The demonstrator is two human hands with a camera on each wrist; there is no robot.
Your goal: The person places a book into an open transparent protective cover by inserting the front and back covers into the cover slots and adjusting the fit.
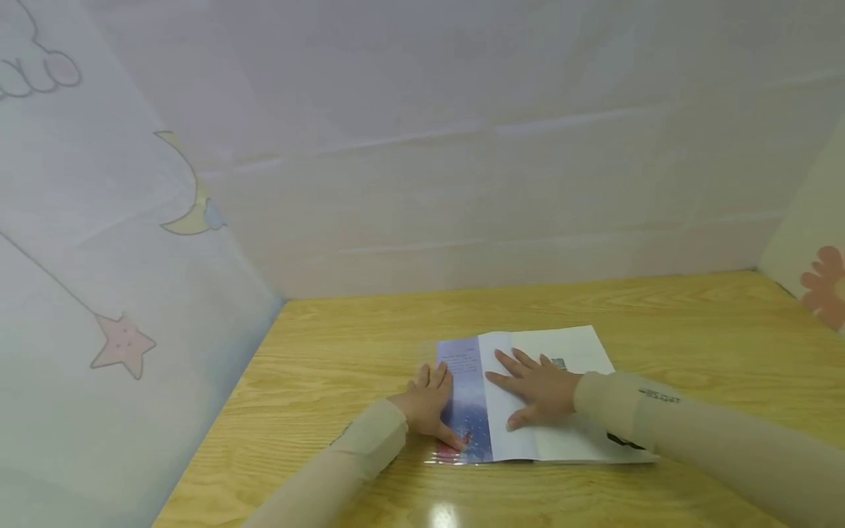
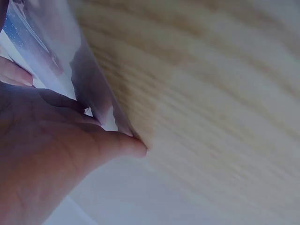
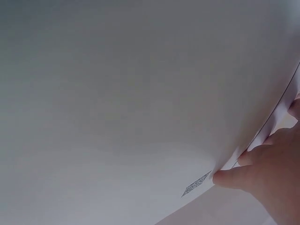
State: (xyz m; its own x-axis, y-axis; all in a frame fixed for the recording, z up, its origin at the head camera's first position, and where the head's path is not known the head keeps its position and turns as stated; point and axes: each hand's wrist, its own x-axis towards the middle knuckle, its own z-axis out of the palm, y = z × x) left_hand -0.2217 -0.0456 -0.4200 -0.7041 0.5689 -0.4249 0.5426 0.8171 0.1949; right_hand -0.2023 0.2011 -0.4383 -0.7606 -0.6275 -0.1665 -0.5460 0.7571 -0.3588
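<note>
An open book [image 1: 568, 343] lies on the wooden table, its right side a white page with a small printed code [image 3: 196, 183]. Along its left side runs a purple-blue printed flap [image 1: 470, 400] with small text. Clear shiny plastic [image 2: 89, 61] extends past the flap's outer edge in the left wrist view. My left hand [image 1: 429, 405] lies with fingers stretched over that left edge, thumb across the flap's lower part. Spread on the white paper beside the flap, near the book's fold, is my right hand [image 1: 544, 389], palm down. Neither hand grips anything.
The wooden table [image 1: 343, 345] extends around the book. A pale wall sheet [image 1: 462, 183] rises behind its far edge. At the left stands another sheet with a pink star [image 1: 124, 346] and a moon; a red flower [image 1: 825, 286] shows at the right.
</note>
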